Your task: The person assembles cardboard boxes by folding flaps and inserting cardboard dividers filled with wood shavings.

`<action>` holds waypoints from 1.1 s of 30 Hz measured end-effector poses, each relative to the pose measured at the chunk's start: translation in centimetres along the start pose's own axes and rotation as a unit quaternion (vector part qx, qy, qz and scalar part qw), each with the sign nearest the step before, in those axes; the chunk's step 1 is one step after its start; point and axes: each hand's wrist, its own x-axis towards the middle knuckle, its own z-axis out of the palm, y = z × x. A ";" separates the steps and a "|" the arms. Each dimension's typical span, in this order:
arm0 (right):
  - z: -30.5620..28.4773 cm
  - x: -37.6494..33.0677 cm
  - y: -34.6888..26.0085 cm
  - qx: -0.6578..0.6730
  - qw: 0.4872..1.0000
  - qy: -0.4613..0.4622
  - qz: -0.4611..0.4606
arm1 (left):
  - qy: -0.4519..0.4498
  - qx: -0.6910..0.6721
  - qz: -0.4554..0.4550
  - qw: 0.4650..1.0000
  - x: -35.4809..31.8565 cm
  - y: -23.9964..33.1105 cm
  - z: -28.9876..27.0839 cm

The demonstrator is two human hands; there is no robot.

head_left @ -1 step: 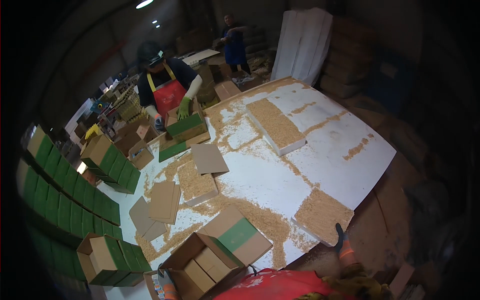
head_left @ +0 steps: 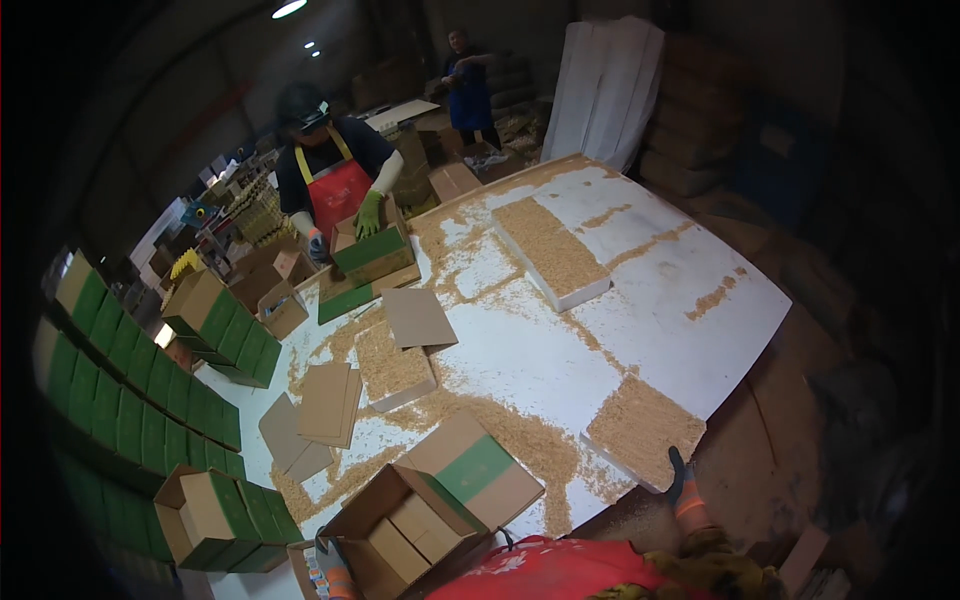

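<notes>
My right hand (head_left: 683,484), in a dark glove with an orange cuff, is at the near right corner of a white-sided slab topped with wood shavings (head_left: 645,425). Its thumb lies along the slab's edge; the other fingers are mostly hidden. The slab juts past the table's near edge. At the lower left, my left hand (head_left: 332,562), gloved alike, is against the left side of an open cardboard carton (head_left: 365,500) with flaps raised. Small white and blue pieces (head_left: 312,575) are beside it. Its fingers are too hidden to read.
Shavings are scattered over the white table (head_left: 690,300). Two more shavings-topped slabs lie there, one long (head_left: 550,250), one (head_left: 390,365) under a cardboard sheet (head_left: 420,317). Green-banded cartons (head_left: 130,400) are stacked left. Across the table a co-worker (head_left: 335,180) handles a carton (head_left: 370,250); another person stands behind.
</notes>
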 end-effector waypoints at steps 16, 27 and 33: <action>-16.1 -9.5 -30.6 0.574 0.803 -0.086 -0.133 | -0.034 -0.221 -0.052 0.973 -0.2 2.8 0.9; -8.3 -9.3 -46.6 0.330 0.872 -0.196 -0.303 | -0.170 -0.606 -0.103 0.770 0.1 4.5 6.3; -7.1 -12.4 -52.0 0.160 0.923 -0.218 -0.273 | -0.145 -0.581 -0.123 0.791 -1.2 7.5 3.5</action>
